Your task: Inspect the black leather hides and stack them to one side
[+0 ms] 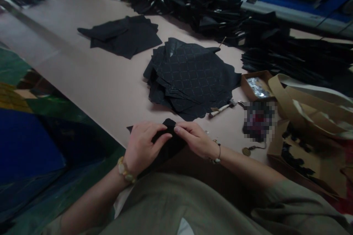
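Apparently midway, pinched a piece (174,144) in narrow grip with left hand (142,147) and right hand (197,140), before large pile (193,69) and small pile (124,38) of unclear completion.

At the lower center of the frame, the left hand (147,147) and right hand (194,137) grip a black fabric piece (168,147) at the edge of the table (82,77). Above them, at center, lies a pile of black fabric pieces (193,69), the top one grid-patterned. A hammer (222,109) lies beside its lower right side.
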Demonstrator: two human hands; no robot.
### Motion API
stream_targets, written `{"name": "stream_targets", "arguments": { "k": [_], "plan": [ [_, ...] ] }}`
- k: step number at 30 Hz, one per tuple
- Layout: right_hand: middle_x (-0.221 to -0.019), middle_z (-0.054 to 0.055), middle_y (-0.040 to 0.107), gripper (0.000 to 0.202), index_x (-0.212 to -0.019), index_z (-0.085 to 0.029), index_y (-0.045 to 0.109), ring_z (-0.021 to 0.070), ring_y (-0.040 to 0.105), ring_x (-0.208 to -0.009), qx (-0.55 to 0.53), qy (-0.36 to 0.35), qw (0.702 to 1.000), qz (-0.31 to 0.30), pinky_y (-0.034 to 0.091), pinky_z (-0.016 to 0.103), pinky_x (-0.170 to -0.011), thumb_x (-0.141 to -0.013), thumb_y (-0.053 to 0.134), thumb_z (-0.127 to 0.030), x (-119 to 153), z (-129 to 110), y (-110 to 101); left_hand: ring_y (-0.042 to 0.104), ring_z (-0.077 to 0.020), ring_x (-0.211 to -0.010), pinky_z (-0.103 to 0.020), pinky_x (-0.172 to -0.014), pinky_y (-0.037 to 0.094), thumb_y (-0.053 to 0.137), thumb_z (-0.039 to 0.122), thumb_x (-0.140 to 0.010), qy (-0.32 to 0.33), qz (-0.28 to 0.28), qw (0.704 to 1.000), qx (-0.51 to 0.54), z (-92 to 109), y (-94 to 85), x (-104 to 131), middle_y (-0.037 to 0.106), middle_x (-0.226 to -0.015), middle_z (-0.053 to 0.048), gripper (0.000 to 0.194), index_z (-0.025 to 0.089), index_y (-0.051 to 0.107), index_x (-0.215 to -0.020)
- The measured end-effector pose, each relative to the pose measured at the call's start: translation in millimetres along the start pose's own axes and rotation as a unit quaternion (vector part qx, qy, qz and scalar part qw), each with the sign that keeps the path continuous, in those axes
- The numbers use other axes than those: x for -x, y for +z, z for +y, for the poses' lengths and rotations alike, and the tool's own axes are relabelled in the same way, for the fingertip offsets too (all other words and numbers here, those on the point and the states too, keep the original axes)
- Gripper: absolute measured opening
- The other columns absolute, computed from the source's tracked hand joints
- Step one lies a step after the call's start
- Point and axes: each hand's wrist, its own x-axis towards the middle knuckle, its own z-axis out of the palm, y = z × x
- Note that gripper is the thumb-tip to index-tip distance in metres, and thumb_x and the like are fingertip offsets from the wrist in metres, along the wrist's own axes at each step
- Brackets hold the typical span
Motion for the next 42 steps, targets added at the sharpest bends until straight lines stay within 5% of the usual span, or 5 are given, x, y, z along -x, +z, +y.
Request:
{"name": "stream_targets", "arguments": {
  "k": [19, 26, 31, 37, 42],
  "plan": [
    [-0.065, -0.002, 0.045, 0.034, -0.072, -0.016, 0.057, 0.0112, 0.040, -0.062, -0.050, 0.016, 0.998, -0.025, 0.032, 0.023, -0.056, -0.092, 0.051, -0.042, 0, 0, -2, 0.065, -0.0143, -0.083, -0.027, -0.076, 0.053, 0.054, 0.029, -0.093, -0.181, -0.140, 0.921, 0.314, -5, 0.0, -6, 0.070, -0.091, -0.002, 0.016, 0.019, 0.065, -0.100],
    [-0.067, -0.001, 0.051, 0.031, -0.076, -0.015, 0.061, 0.0120, 0.043, -0.064, -0.085, 0.053, 0.995, -0.012, 0.034, 0.023, -0.057, -0.087, 0.054, -0.043, -3, 10, 0, 0.064, -0.0183, -0.083, -0.031, -0.075, 0.051, 0.049, 0.023, -0.095, 0.004, 0.010, 0.997, 0.075, -7, 7.4, -4, 0.069, -0.086, -0.006, 0.016, 0.017, 0.064, -0.095],
    [-0.067, -0.001, 0.050, 0.030, -0.077, -0.015, 0.061, 0.0114, 0.042, -0.063, -0.095, 0.068, 0.993, -0.017, 0.032, 0.023, -0.056, -0.087, 0.055, -0.043, -3, 10, -1, 0.066, -0.0143, -0.075, -0.025, -0.068, 0.051, 0.049, 0.024, -0.096, -0.097, -0.038, 0.983, 0.150, -4, 8.3, -6, 0.070, -0.083, -0.002, 0.016, 0.018, 0.063, -0.094],
    [-0.062, -0.003, 0.045, 0.029, -0.070, -0.016, 0.058, 0.0108, 0.038, -0.059, -0.079, 0.094, 0.991, -0.049, 0.030, 0.024, -0.055, -0.087, 0.054, -0.039, -2, 13, 2, 0.069, -0.0159, -0.084, -0.025, -0.075, 0.052, 0.054, 0.020, -0.093, -0.005, 0.129, 0.992, 0.008, -15, 9.0, -5, 0.072, -0.090, -0.005, 0.011, 0.017, 0.063, -0.099],
    [-0.099, 0.000, 0.061, 0.041, -0.120, -0.023, 0.055, 0.0135, 0.055, -0.081, -0.128, 0.040, 0.990, 0.045, 0.043, 0.026, -0.074, -0.079, 0.060, -0.018, -5, 17, 8, 0.071, -0.0131, -0.080, -0.021, -0.071, 0.052, 0.059, 0.018, -0.091, 0.004, 0.105, 0.994, -0.016, -19, -9.0, -6, 0.075, -0.091, -0.003, 0.013, 0.018, 0.065, -0.102]
  ]
}}
